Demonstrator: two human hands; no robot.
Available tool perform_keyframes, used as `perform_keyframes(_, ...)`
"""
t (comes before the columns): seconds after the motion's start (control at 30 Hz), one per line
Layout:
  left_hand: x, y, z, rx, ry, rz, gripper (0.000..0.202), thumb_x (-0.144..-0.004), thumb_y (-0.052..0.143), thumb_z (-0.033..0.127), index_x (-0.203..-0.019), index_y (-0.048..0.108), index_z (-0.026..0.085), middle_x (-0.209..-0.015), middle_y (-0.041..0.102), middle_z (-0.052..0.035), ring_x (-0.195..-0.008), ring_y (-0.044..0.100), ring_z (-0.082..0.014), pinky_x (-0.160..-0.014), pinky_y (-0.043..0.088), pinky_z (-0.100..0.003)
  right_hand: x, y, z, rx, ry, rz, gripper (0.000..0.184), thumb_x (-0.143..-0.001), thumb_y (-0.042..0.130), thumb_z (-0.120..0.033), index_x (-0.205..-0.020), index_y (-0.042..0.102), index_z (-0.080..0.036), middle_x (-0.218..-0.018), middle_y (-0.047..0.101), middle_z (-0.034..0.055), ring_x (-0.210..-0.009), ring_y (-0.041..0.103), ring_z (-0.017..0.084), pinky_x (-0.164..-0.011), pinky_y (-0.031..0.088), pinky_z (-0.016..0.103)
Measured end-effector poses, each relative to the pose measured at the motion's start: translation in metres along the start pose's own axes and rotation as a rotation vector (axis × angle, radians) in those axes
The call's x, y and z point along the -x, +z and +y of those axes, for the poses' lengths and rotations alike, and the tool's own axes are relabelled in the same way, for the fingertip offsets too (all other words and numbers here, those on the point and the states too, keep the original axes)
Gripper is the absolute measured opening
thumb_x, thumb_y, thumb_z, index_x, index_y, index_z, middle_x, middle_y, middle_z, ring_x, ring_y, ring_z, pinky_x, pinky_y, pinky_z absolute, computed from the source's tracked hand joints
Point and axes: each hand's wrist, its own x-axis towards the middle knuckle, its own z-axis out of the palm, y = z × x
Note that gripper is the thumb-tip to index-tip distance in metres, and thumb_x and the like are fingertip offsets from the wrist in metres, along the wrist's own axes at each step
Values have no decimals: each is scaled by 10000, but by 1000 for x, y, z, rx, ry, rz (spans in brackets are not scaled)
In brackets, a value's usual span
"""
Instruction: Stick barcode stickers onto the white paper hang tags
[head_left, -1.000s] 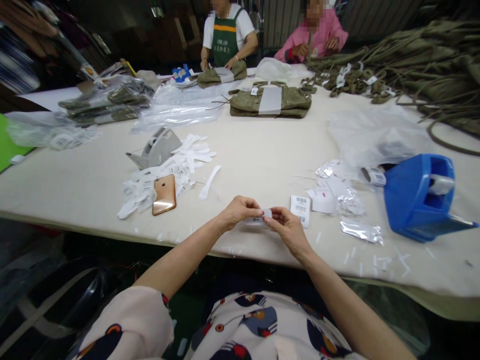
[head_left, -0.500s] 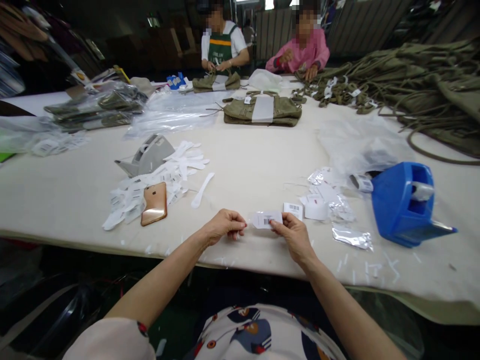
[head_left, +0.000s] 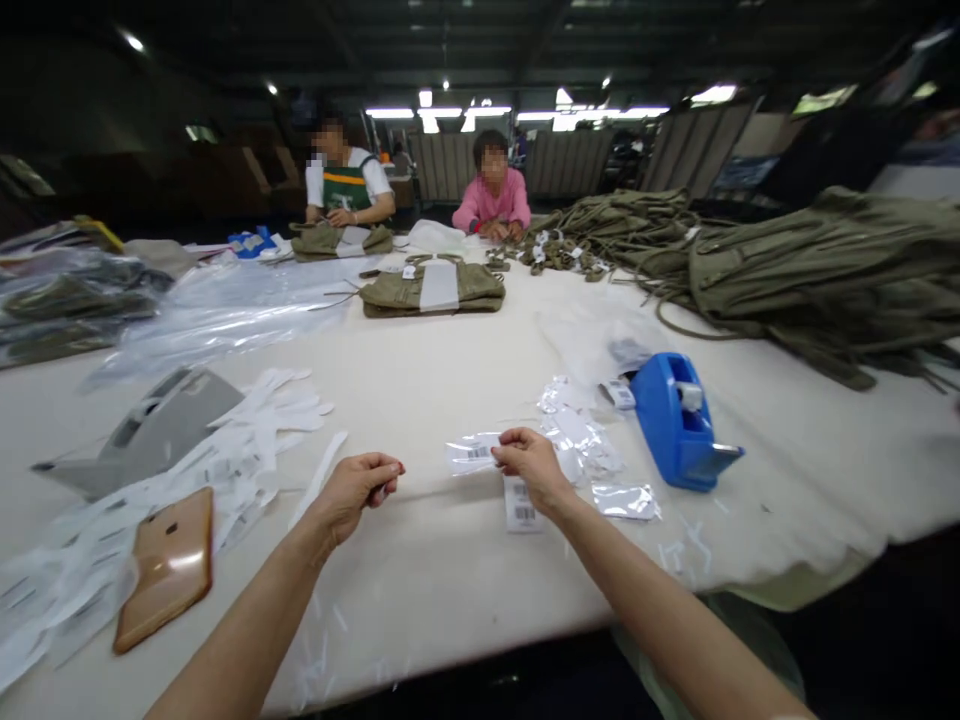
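Prob. only part done: beyond your L grip (head_left: 358,492), folded olive fabric bag (head_left: 394,291) w/ broad white band (head_left: 439,287) already on; glossy clear/white barcode label (head_left: 469,455), just left of your R grip (head_left: 534,466), unattached AFAICT. R grip pinches its end; L grip's fingertips pressed together, contents unclear.

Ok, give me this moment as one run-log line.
left hand: pinched, contents unclear; right hand: holding label by one end; left side: white strip, phone; right side: blue tape dispenser
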Motion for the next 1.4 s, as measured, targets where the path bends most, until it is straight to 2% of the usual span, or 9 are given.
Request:
perform_keyframes(0.2, -86, -10, 38, 6, 34, 169, 359, -526, 653, 359, -794, 580, 130, -693, 604, -38, -520, 523, -113, -492, 414, -234, -76, 24, -50, 173, -126, 151, 187, -624, 652, -247, -673, 485, -179, -573, 541, -17, -551, 573, 143, -523, 460, 283)
perform_keyframes(0.3, -109, -16, 37, -391, 118, 289, 483, -623, 580, 451, -985, 549, 133, -970, 597, -138, -799, 606, -267, -666, 489, -377, -78, 7, -56, 321, -225, 219, 173, -649, 663, -281, -709, 530, -188, -706, 599, 24, -705, 593, 180, -700, 468, 351)
perform_keyframes(0.4, -97, -10, 20, -887, 348, 367, 501, -704, 501, 441, -1069, 539, 100, -1091, 553, -194, -979, 546, -347, -828, 437, -458, -43, -29, -37, 432, -298, 207, 121, -707, 615, -280, -792, 574, -206, -872, 618, 39, -830, 572, 182, -835, 417, 349)
perform_keyframes(0.5, -70, 22, 8, -989, 538, 313, 368, -775, 417, 348, -1034, 568, 134, -1057, 579, -143, -950, 556, -285, -870, 420, -408, 2, -77, -8, 680, -449, 262, 153, -764, 524, -217, -900, 583, -181, -974, 605, 77, -938, 538, 200, -894, 373, 356)
perform_keyframes(0.67, -42, 114, 5, -855, 706, 22, 231, -799, 434, 252, -940, 599, 173, -984, 603, -75, -908, 560, -195, -841, 431, -310, 44, -135, 21, 1153, -635, 444, 216, -820, 445, -201, -978, 583, -151, -1019, 618, 106, -995, 529, 242, -852, 377, 384)
perform_keyframes(0.8, -32, 177, 6, -885, 713, -114, 229, -783, 493, 222, -985, 593, 181, -1003, 598, -63, -969, 531, -187, -861, 409, -293, 49, -146, 23, 1114, -619, 485, 240, -853, 415, -270, -962, 589, -145, -966, 635, 100, -932, 563, 226, -813, 399, 354)
perform_keyframes(0.97, -32, 218, 9, -1030, 596, -113, 231, -749, 548, 277, -938, 593, 154, -975, 590, -99, -958, 521, -236, -833, 392, -347, 49, -137, 22, 1071, -529, 466, 317, -861, 410, -400, -996, 574, -166, -842, 648, 73, -800, 594, 197, -760, 406, 320)
perform_keyframes(1.23, -40, 219, 20, -754, 436, -166, 89, -691, 532, 222, -625, 551, 166, -633, 559, -6, -658, 526, -152, -627, 379, -266, 42, -125, 26, 827, -353, 435, 330, -689, 551, -197, -1018, 565, -176, -677, 620, 2, -614, 584, 153, -632, 445, 275)
perform_keyframes(1.4, -23, 193, 33, -261, 398, -281, 128, -633, 599, 264, -619, 557, 144, -569, 529, 30, -562, 470, -90, -557, 350, -215, 59, -131, 13, 794, -854, 523, 159, -782, 498, -156, -901, 598, -189, -788, 655, 42, -703, 600, 158, -670, 450, 295)
